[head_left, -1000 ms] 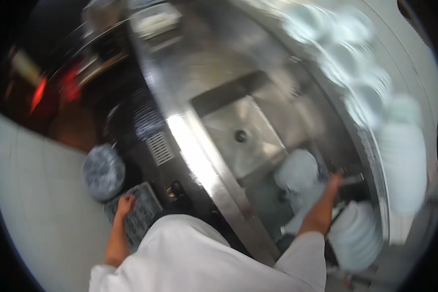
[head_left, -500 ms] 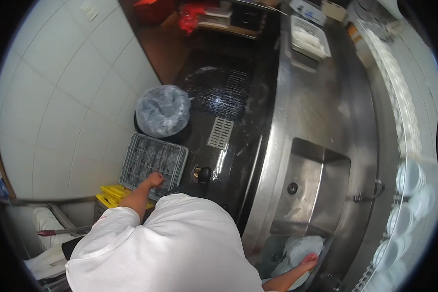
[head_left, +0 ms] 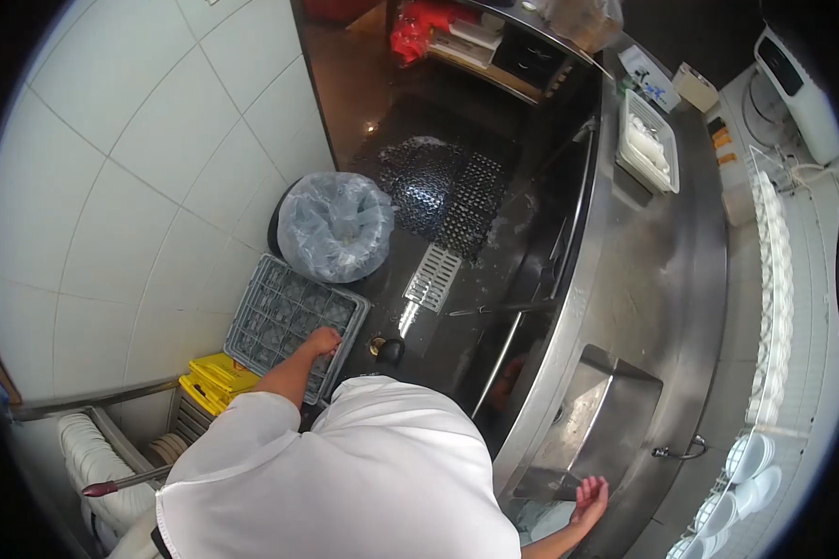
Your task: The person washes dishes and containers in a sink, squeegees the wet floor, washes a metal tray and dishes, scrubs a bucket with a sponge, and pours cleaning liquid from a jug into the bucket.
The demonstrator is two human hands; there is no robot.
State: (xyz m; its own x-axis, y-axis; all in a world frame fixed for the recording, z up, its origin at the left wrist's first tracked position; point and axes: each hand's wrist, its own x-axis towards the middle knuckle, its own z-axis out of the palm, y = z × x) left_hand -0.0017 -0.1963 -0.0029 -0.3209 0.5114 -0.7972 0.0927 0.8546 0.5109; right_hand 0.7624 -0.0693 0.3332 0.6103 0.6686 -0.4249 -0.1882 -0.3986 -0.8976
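My left hand (head_left: pixel 324 341) is over the right part of a grey compartment rack (head_left: pixel 280 312) that sits low by the wall. Its fingers are curled closed, and whatever is in them is hidden. Clear glassware appears to fill several compartments of the rack. On the other side, my right hand (head_left: pixel 590 500) is raised above the near end of the steel sink counter, fingers apart and holding nothing. Below it, white dishes (head_left: pixel 552 519) lie in a water-filled basin, partly covered by my arm and shirt.
A bin with a clear plastic liner (head_left: pixel 336 228) stands behind the rack. A steel sink (head_left: pixel 615 419) with a tap (head_left: pixel 680 451) is to the right. White bowls (head_left: pixel 750 456) fill a wall shelf. A yellow folded item (head_left: pixel 219 382) lies left of the rack. The floor looks wet.
My right hand has come up from the dishes in the basin, and its fingers now show apart. My left hand stays at the rack. The camera view has shifted.
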